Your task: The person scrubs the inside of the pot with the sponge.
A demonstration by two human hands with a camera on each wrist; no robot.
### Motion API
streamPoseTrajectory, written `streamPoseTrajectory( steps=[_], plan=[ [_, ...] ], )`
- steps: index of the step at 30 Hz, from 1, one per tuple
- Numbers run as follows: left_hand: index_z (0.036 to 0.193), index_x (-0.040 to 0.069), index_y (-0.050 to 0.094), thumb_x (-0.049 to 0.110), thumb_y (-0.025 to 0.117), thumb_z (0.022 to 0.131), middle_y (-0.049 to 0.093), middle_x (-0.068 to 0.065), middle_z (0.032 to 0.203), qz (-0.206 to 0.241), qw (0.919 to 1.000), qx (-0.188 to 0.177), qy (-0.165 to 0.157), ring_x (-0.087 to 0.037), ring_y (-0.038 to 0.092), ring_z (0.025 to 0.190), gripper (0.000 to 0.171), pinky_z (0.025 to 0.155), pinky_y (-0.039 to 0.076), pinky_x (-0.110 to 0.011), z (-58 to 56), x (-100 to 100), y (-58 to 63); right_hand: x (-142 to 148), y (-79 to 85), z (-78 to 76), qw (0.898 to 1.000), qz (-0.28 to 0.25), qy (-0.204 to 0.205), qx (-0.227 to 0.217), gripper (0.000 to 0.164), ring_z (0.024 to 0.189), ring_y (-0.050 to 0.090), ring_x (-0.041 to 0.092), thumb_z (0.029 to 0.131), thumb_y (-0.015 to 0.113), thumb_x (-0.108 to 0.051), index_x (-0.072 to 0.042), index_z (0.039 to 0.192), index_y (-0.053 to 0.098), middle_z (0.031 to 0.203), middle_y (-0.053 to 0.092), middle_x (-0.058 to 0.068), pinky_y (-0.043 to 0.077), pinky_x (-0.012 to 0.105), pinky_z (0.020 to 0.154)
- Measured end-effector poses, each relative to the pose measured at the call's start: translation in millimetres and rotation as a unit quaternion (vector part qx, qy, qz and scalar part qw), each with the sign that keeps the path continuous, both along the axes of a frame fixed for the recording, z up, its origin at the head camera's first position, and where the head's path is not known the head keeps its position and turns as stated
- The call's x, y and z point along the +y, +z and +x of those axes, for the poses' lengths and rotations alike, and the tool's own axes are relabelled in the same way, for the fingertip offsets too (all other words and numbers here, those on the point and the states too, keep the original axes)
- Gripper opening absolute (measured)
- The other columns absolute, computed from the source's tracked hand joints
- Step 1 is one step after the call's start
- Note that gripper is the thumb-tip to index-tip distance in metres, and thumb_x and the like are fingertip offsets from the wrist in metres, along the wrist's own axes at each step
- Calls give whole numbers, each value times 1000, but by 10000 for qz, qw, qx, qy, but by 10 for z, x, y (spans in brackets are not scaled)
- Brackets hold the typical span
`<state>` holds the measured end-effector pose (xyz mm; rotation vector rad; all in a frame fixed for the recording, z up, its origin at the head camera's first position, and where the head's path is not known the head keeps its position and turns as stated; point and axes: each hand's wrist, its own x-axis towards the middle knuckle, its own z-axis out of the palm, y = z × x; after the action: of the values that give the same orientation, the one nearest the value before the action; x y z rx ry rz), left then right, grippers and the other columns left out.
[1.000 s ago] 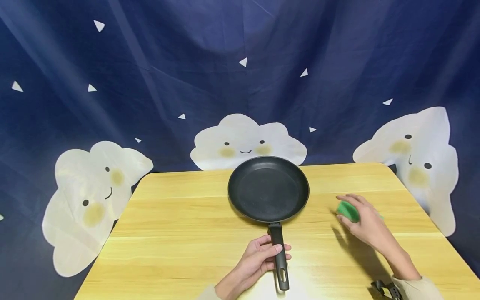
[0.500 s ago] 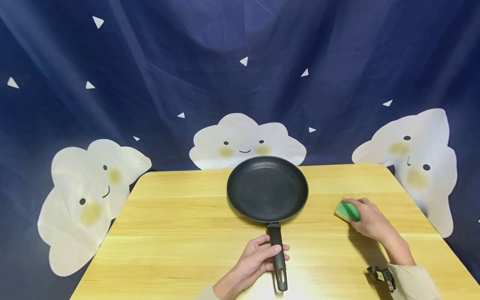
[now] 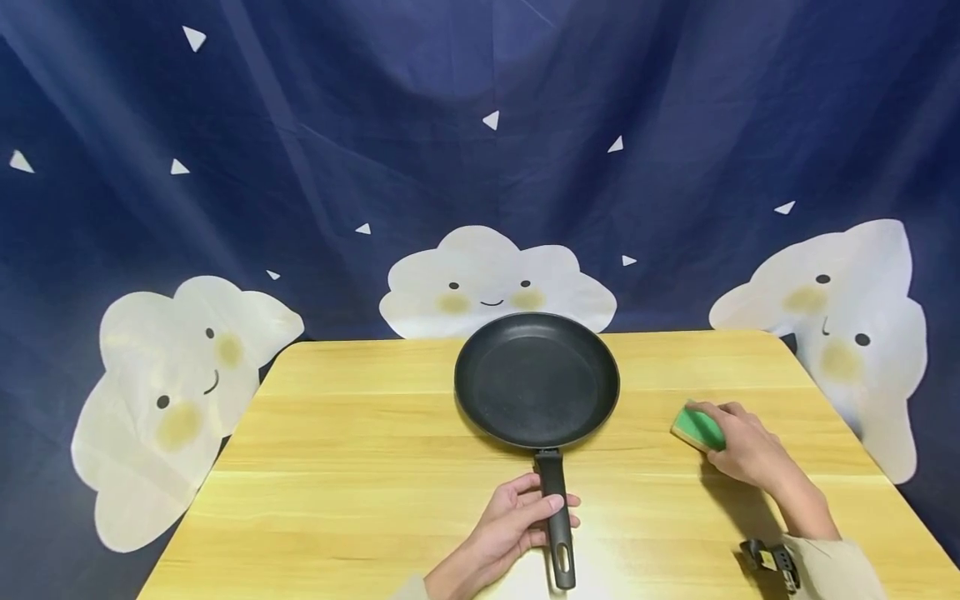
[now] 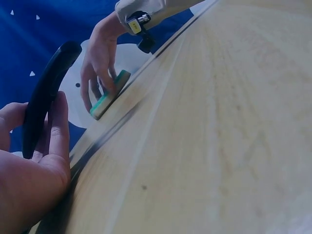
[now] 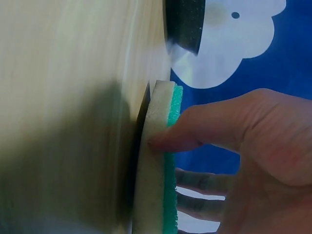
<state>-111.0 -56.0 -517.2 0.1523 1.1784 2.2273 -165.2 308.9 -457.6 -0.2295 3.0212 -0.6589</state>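
Observation:
A black frying pan (image 3: 537, 382) lies at the middle of the table, its handle pointing toward me. My left hand (image 3: 504, 527) grips that handle (image 4: 43, 92), thumb on top and fingers curled beneath. Off to the right, my right hand (image 3: 752, 450) pinches a sponge (image 3: 697, 428) with a green scouring face and a pale body. In the right wrist view, the thumb presses the pale side of the sponge (image 5: 155, 170), while the other fingers reach behind the green face, partly hidden. The sponge's pale side is down, close over the tabletop.
The wooden table (image 3: 360, 450) has rounded back corners. Behind it hangs a dark blue curtain (image 3: 420, 150) with white clouds and small triangles. A small black device (image 3: 771, 560) is strapped at my right wrist, by a beige sleeve (image 3: 832, 571).
The right hand has turned and its fingers have closed in on the sponge, so its pale edge now shows in the head view. The left hand and the frying pan stay in place.

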Motion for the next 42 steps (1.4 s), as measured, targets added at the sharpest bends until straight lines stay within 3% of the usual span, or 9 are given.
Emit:
streamPoseTrajectory(
  steps=[11, 17, 22, 27, 33, 36, 42],
  plan=[
    [132, -4, 52, 6, 66, 98, 70, -24, 120, -6, 10000, 31, 43, -26, 74, 98, 37, 76, 62, -33, 22, -12, -8, -65, -4, 24, 10000, -21, -12, 53, 69, 105, 53, 56, 81, 75, -3, -7, 145, 51, 131, 48, 39, 47, 59, 65],
    [133, -5, 51, 8, 68, 98, 70, -23, 120, -61, 10000, 54, 46, -25, 74, 97, 41, 76, 62, -32, 8, 4, 21, -137, 44, 32, 9986, -239, 81, 467, 71, 101, 54, 54, 81, 75, -5, -7, 147, 50, 130, 49, 39, 48, 58, 66],
    [134, -6, 51, 7, 68, 97, 71, -22, 119, -94, 9999, 7, 69, -25, 74, 96, 43, 76, 61, -32, 22, 22, 21, -281, 152, 60, 9950, -370, 255, 889, 69, 94, 56, 42, 82, 76, -8, -8, 147, 52, 127, 54, 34, 47, 46, 66],
    [131, -5, 53, 7, 68, 97, 71, -22, 118, -94, 9999, 25, 132, -25, 74, 96, 39, 77, 61, -33, 27, 23, 13, -484, 238, 64, 9855, -471, 512, 1547, 63, 88, 56, 32, 80, 78, -10, -9, 140, 59, 121, 61, 25, 43, 38, 64],
    [131, -6, 53, 8, 68, 97, 70, -24, 119, -119, 9998, 39, 138, -26, 74, 96, 40, 78, 61, -34, 6, 19, 20, -773, 294, -18, 9656, -593, 821, 2393, 51, 99, 64, 35, 78, 82, -12, -11, 127, 69, 120, 67, 16, 50, 46, 70],
    [135, -8, 50, 8, 68, 97, 70, -23, 120, -125, 9999, -47, 102, -26, 74, 97, 44, 79, 61, -35, -7, 17, 19, -918, 298, -111, 9649, -599, 1005, 2350, 47, 106, 64, 40, 80, 83, -13, -10, 125, 71, 121, 66, 18, 53, 54, 79],
    [138, -10, 47, 7, 68, 97, 70, -22, 120, -131, 9999, -39, 77, -26, 74, 97, 49, 80, 61, -35, -14, 26, 11, -1135, 273, -328, 9741, -548, 1251, 1802, 43, 115, 60, 45, 86, 81, -15, -6, 127, 70, 126, 64, 24, 51, 62, 93]
  ],
)
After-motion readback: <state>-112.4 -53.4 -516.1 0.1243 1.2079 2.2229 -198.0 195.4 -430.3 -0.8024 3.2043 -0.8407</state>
